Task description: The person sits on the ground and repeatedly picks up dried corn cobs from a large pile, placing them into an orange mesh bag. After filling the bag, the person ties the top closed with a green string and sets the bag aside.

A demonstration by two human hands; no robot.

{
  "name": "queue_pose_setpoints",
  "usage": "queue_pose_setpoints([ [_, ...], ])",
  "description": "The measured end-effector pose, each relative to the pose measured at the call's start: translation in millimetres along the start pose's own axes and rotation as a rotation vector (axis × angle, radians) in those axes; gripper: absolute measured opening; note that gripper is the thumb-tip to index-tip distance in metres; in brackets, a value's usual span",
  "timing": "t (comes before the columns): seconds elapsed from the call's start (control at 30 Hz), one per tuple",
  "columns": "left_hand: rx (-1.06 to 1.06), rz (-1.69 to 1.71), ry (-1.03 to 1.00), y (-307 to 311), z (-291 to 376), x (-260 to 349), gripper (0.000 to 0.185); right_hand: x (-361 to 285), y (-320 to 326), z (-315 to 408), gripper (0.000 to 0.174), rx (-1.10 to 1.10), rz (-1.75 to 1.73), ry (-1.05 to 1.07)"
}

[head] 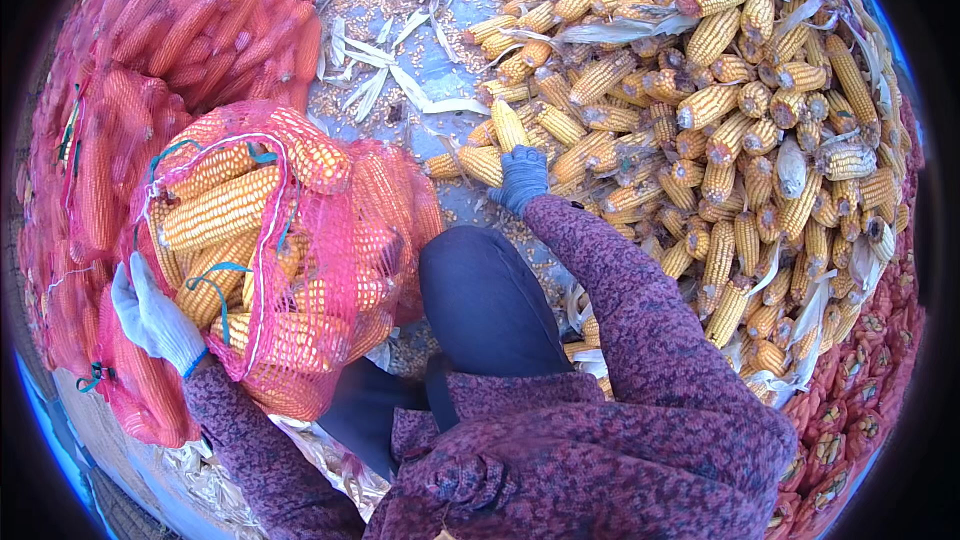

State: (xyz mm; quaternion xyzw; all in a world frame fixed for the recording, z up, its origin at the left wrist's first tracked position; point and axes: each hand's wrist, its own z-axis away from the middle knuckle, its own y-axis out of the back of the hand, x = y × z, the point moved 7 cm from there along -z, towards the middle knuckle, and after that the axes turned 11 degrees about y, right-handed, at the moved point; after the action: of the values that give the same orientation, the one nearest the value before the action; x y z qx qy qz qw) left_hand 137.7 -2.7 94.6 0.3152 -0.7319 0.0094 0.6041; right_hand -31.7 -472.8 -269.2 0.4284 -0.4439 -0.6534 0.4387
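My left hand (156, 313), in a white knitted glove, is at the left rim of a pink mesh sack (322, 270). The sack's mouth faces up, with a white cord along its rim, and yellow corn cobs (221, 208) fill it. Whether the fingers grip the mesh cannot be told. My right hand (523, 178), in a grey-blue glove, is at the left edge of a large heap of husked corn cobs (712, 105). Its fingers are on a pale yellow cob (508, 124) that points away from me. Another cob (480, 165) lies beside the fingers.
Filled red mesh sacks (180, 22) stand at the left and upper left. Dry husks (405, 86) and loose kernels are scattered over a bluish ground sheet (446, 79). More red mesh sacks (847, 405) lie at the lower right. My bent knee (487, 292) is between sack and heap.
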Motion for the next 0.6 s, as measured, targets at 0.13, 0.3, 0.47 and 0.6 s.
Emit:
queue_pose_setpoints([
  [0.13, -0.015, 0.107, 0.011, -2, -1, -8, 0.03, 27, 24, -25, 0.093, 0.046, -0.282, -0.325],
  [0.3, 0.001, 0.209, 0.058, -1, 2, -6, 0.023, 24, 13, -61, 0.101, -0.243, -0.336, -0.307],
  [0.47, 0.04, 0.163, 0.044, -2, 7, 2, 0.023, 25, 16, -52, 0.101, -0.162, -0.243, -0.314],
  [0.6, 0.086, 0.206, 0.072, -1, 7, 1, 0.024, 41, 1, -46, 0.087, -0.218, -0.513, -0.3],
])
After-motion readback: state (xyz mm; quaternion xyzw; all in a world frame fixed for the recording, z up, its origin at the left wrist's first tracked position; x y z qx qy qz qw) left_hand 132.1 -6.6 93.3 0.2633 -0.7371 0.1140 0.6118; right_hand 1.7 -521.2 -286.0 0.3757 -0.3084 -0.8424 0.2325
